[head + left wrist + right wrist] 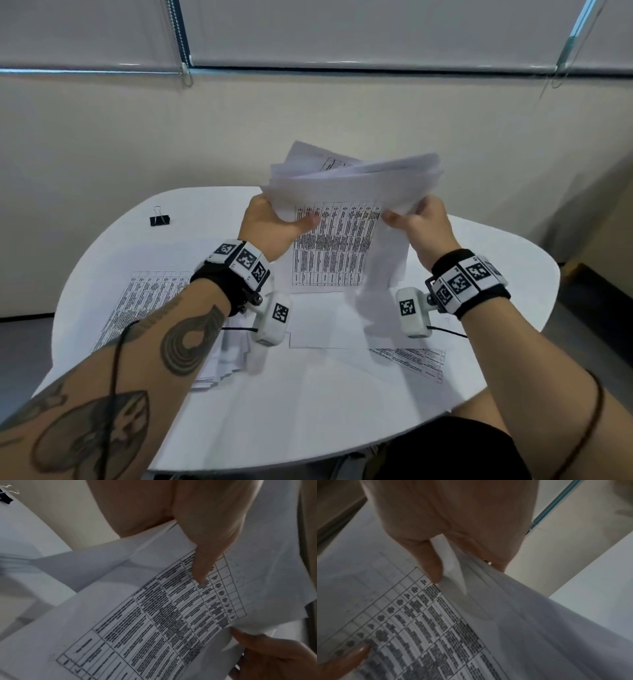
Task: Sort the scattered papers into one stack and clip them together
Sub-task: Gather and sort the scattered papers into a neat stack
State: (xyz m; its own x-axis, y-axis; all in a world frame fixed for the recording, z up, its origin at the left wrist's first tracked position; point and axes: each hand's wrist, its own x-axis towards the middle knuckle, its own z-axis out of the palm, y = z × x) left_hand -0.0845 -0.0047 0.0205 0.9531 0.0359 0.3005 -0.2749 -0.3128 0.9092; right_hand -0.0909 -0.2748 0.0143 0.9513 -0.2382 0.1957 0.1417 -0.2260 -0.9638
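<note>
Nearest the person, loose printed sheets (150, 308) lie flat on the white table (507, 260): one w/ a printed grid at left under the left forearm, another (414, 359) at right near the table edge, plus blank pages (322, 329) btwn the wrists and a small fanned pile (222, 363) below the left wrist.

Above those, both hands hold up a bundle of papers (352, 192) over the table's middle, clear of the surface. Left hand (274, 226) grips the bundle's left edge, thumb on the front sheet, fingers behind; left wrist view shows the thumb (200, 573) pressed on the printed table. Right hand (421, 226) grips the right edge the same way, thumb in front, fingers curled behind; right wrist view shows the thumb (433, 573) pinching several sheets. Sheets aren't squared up: top edges fan apart, front page hangs down w/ its lower edge near the flat pages.

Farther back at left, a black binder clip (160, 219) sits on the table, well apart from the hands, handles up. Behind is a cream wall (137, 137) w/ window blinds (342, 31) above.
</note>
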